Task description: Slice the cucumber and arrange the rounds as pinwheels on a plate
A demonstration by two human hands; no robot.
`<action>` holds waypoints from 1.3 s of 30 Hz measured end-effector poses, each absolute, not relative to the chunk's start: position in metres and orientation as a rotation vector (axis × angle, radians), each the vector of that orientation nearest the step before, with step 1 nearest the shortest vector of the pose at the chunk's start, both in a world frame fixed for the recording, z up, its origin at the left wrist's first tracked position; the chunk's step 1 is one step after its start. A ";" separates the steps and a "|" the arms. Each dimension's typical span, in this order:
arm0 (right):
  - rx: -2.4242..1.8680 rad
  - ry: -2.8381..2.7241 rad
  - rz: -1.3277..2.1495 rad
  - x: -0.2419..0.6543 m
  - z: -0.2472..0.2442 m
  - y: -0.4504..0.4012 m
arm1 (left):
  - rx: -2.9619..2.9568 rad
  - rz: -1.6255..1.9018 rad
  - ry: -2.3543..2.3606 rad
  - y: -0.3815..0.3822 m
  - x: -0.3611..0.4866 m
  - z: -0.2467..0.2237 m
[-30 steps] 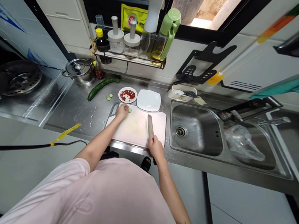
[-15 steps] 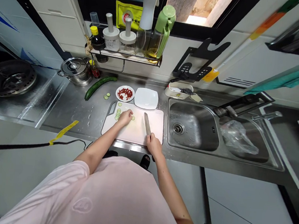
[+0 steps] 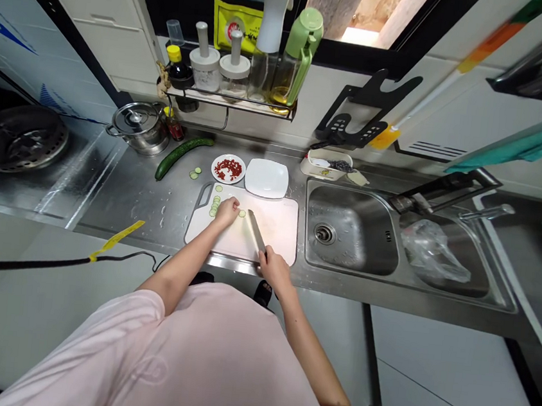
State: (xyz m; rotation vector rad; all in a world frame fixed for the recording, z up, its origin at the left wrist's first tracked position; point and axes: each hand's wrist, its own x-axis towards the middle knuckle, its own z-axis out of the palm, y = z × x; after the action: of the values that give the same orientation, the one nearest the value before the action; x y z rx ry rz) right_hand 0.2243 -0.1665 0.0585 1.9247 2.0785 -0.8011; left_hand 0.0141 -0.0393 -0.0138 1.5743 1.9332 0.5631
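My right hand [image 3: 273, 270] is closed round the handle of a knife [image 3: 257, 231], its blade slanting up and left over the white cutting board [image 3: 278, 226]. Left of the blade, my left hand [image 3: 228, 211] rests on the board with its fingers curled together; what they hold, if anything, is too small to tell. A cucumber slice [image 3: 242, 213] lies between that hand and the blade. Several more slices [image 3: 215, 203] are lined up at the board's left side. Behind the board stand a plate of chopped red pieces [image 3: 228, 169] and a white plate [image 3: 266, 178] with nothing on it.
A long cucumber [image 3: 179, 156] and a few slices [image 3: 195, 173] lie at the back left, near a lidded steel pot [image 3: 138, 128]. To the right is a steel sink [image 3: 352, 231]; a rack [image 3: 233, 103] holds bottles and jars above the counter.
The knife blade has swung left, closer to my left hand and the single slice. My right hand has shifted slightly left with it. My left hand has hardly moved.
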 end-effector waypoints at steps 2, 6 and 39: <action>1.898 2.093 -0.801 0.221 0.060 -0.168 | 1.570 0.564 1.936 -0.038 0.014 -0.016; 1.882 2.075 -0.799 0.217 0.062 -0.167 | 1.567 0.560 1.943 -0.036 0.014 -0.018; 1.761 2.036 -0.828 0.205 0.069 -0.153 | 1.556 0.470 1.978 -0.033 0.015 -0.017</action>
State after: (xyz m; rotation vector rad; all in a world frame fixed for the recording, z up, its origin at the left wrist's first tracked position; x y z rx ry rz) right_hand 0.2052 -0.1526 0.0686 1.7613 2.0359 -0.8280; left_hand 0.0150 -0.0329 -0.0170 1.5560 1.9779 0.4700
